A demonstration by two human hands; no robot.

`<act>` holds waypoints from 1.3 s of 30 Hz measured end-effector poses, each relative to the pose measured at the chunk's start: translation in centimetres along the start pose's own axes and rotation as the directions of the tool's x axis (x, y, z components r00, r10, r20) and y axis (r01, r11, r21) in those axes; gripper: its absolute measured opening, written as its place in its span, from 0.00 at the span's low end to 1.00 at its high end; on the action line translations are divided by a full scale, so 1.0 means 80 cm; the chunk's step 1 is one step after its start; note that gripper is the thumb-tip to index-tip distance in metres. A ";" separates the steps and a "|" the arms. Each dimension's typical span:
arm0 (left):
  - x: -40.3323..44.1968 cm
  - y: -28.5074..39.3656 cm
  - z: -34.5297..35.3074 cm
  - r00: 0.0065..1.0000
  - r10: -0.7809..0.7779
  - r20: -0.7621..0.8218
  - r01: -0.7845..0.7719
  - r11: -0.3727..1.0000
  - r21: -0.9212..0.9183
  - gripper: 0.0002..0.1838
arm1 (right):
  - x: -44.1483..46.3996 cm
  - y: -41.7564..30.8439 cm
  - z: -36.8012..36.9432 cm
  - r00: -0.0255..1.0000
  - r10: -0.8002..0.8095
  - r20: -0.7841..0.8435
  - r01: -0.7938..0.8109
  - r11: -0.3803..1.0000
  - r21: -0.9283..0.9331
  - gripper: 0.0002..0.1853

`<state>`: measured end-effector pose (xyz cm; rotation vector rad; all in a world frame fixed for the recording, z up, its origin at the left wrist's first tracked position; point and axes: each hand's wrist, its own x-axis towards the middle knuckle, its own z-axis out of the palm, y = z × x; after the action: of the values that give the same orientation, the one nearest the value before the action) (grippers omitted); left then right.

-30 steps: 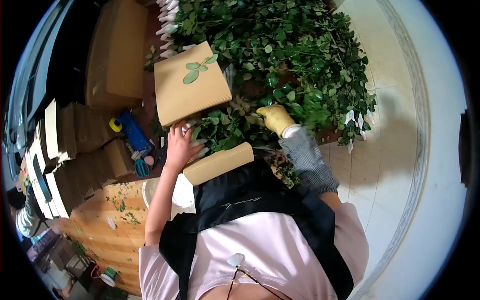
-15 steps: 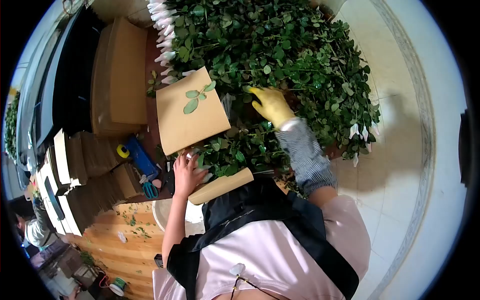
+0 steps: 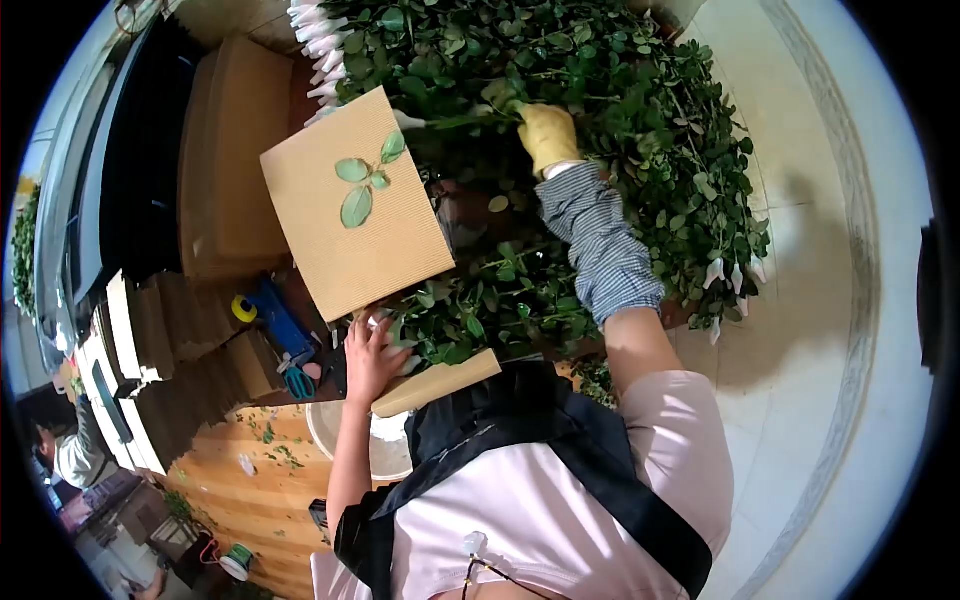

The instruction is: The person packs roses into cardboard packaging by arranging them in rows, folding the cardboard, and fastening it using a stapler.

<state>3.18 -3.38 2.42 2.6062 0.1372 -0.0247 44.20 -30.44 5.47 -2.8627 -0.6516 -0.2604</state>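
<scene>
My bare left hand (image 3: 370, 362) is at the near bunch, its fingers curved over white-sleeved rose buds (image 3: 400, 358) beside the lower corner of a corrugated cardboard sheet (image 3: 345, 255). A sprig of rose leaves (image 3: 358, 190) lies on that sheet. In a yellow glove, my right hand (image 3: 548, 135) is closed on a leafy rose stem at the big pile of roses (image 3: 600, 60); its fingertips are partly hidden by leaves. A pale bud (image 3: 407, 120) shows beyond the sheet's right edge. Green stems (image 3: 480, 310) of the near bunch lie above a folded cardboard strip (image 3: 440, 383).
Cardboard stacks (image 3: 235, 160) stand at the left. Teal-handled scissors (image 3: 298, 382), a blue tool (image 3: 280, 318) and a yellow tape roll (image 3: 243, 308) lie beside them. A white bucket (image 3: 318, 430) is below my left arm. Another person (image 3: 85, 455) is at the far left.
My gloved right hand has moved farther away, up into the pile, and now grips a stem. The cardboard sheet has shifted left and looks raised. My left hand stays nearly in place.
</scene>
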 end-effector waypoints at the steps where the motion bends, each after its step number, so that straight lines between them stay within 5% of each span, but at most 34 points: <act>1: -0.001 0.001 -0.002 1.000 -0.005 0.004 0.005 1.000 -0.003 0.35 | -0.012 0.019 0.001 0.998 -0.049 -0.049 0.053 0.995 0.081 0.14; 2: 0.000 0.001 -0.006 1.000 -0.016 -0.010 0.016 1.000 -0.007 0.35 | -0.022 0.026 -0.004 0.971 0.005 -0.237 0.037 0.984 0.175 0.16; 4: -0.002 0.005 -0.006 1.000 -0.018 -0.009 0.018 1.000 0.004 0.34 | -0.044 0.048 -0.037 0.921 0.057 -0.386 -0.069 0.998 -0.015 0.18; 5: -0.003 0.003 -0.002 1.000 -0.019 -0.021 0.019 1.000 0.015 0.34 | -0.062 0.057 -0.055 0.902 0.105 -0.418 -0.118 0.993 -0.004 0.19; 6: -0.002 0.005 -0.004 1.000 -0.026 -0.016 0.026 1.000 0.006 0.34 | -0.065 0.058 -0.077 0.932 0.292 -0.213 -0.305 0.952 -0.030 0.17; 7: 0.000 0.006 -0.007 1.000 -0.027 -0.001 0.027 1.000 0.001 0.34 | -0.081 0.072 -0.085 0.954 0.221 -0.204 -0.235 0.971 -0.048 0.15; 10: -0.004 -0.001 0.000 1.000 -0.011 -0.028 0.011 1.000 0.002 0.35 | -0.094 0.084 -0.135 0.890 0.237 -0.390 -0.131 0.951 0.279 0.12; 12: -0.003 0.002 -0.004 0.999 0.008 -0.049 -0.009 1.000 -0.012 0.35 | -0.102 0.035 -0.205 0.904 0.270 -0.332 -0.217 0.958 0.188 0.11; 14: -0.002 -0.002 -0.001 0.999 0.018 -0.046 -0.019 1.000 -0.014 0.35 | -0.114 0.023 -0.219 0.911 0.109 -0.397 -0.067 0.991 0.119 0.11; 16: -0.004 -0.005 0.001 0.997 0.035 -0.071 -0.035 0.999 -0.005 0.35 | -0.132 -0.014 -0.216 0.982 0.048 -0.183 0.084 0.753 0.653 0.13; 19: -0.002 -0.028 0.024 0.983 0.085 -0.161 -0.100 0.991 -0.086 0.34 | -0.175 -0.053 -0.186 0.882 -0.395 0.257 0.343 0.912 0.223 0.21; 20: -0.003 -0.037 0.033 0.978 0.115 -0.176 -0.133 0.987 -0.095 0.34 | -0.204 -0.085 -0.157 0.898 -0.431 0.084 0.404 0.886 0.228 0.16; 21: -0.008 -0.025 0.021 0.990 0.053 -0.132 -0.066 0.993 -0.096 0.34 | -0.232 -0.096 -0.112 0.925 -0.376 0.059 0.342 0.888 0.307 0.12; 22: -0.008 -0.011 0.008 0.996 -0.004 -0.093 -0.005 0.995 -0.097 0.34 | -0.248 -0.116 -0.081 0.937 -0.343 0.068 0.319 0.917 0.239 0.09; 23: -0.008 -0.013 0.010 0.985 0.035 -0.167 -0.057 0.990 -0.126 0.34 | -0.266 -0.127 -0.038 0.969 -0.149 0.195 0.124 0.983 0.137 0.07; 25: -0.010 -0.010 0.004 0.988 0.031 -0.152 -0.055 0.986 -0.156 0.33 | -0.280 -0.147 0.006 0.985 -0.097 0.141 0.098 0.995 0.004 0.09; 28: -0.011 -0.014 0.008 0.985 0.019 -0.174 -0.050 0.983 -0.177 0.32 | -0.279 -0.172 -0.009 0.986 -0.089 0.142 0.100 0.993 -0.068 0.09; 30: -0.009 -0.014 0.005 0.980 0.067 -0.186 -0.095 0.984 -0.148 0.33 | -0.277 -0.184 -0.028 0.956 0.045 0.289 0.004 0.986 -0.167 0.07; 32: -0.008 -0.014 0.006 0.979 0.064 -0.193 -0.092 0.986 -0.138 0.33 | -0.265 -0.189 -0.049 0.950 0.036 0.310 0.036 0.974 -0.225 0.09; 34: -0.008 -0.019 0.007 0.990 0.049 -0.133 -0.075 0.977 -0.198 0.32 | -0.261 -0.185 -0.050 0.954 -0.299 -0.037 0.282 0.929 -0.239 0.08; 35: -0.009 -0.020 0.009 0.982 0.066 -0.175 -0.100 0.975 -0.196 0.32 | -0.259 -0.173 -0.027 0.949 -0.111 0.294 0.190 0.948 -0.255 0.08; 36: -0.009 -0.018 0.008 0.987 0.044 -0.156 -0.076 0.976 -0.203 0.32 | -0.262 -0.155 -0.004 0.904 -0.081 0.419 0.186 0.959 -0.216 0.08; 39: -0.010 -0.025 0.017 0.979 0.038 -0.198 -0.080 0.976 -0.205 0.32 | -0.262 -0.160 -0.013 0.925 -0.094 0.369 0.198 0.946 -0.256 0.08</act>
<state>2.23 -2.47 0.26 2.3933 0.1236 0.2517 19.83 -27.91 3.91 -3.1788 -0.9715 0.1605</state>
